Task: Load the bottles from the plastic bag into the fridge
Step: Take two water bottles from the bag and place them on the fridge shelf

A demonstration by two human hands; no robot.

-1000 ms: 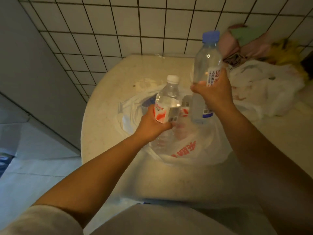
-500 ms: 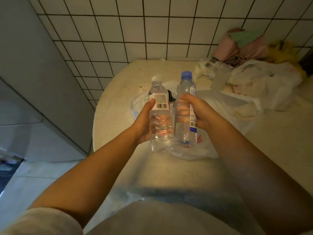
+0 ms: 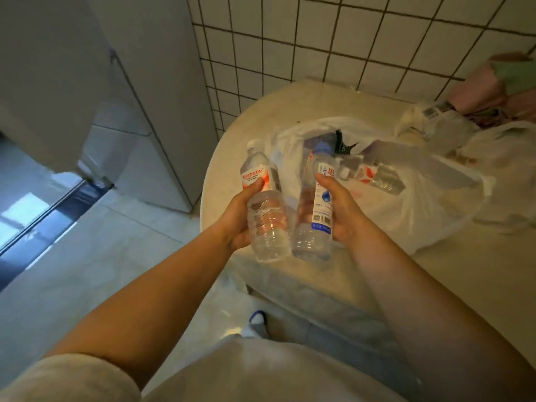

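My left hand grips a clear water bottle with a red-and-white label and white cap. Beside it, my right hand grips a second clear bottle with a blue-and-white label and blue cap. Both bottles hang side by side over the near edge of the table, tilted away from me. The white plastic bag lies open on the table behind them, with another red-labelled bottle lying on its side in it. The grey fridge stands at the left, its doors closed.
The round beige table stands against a white tiled wall. More crumpled white bags and pink-green cloth crowd the table's back right. Pale tiled floor stretches left toward the fridge; a glass door track runs far left.
Both hands have pulled the two bottles back from above the bag toward me and to the table's near edge. My view has swung left, bringing the fridge into sight.
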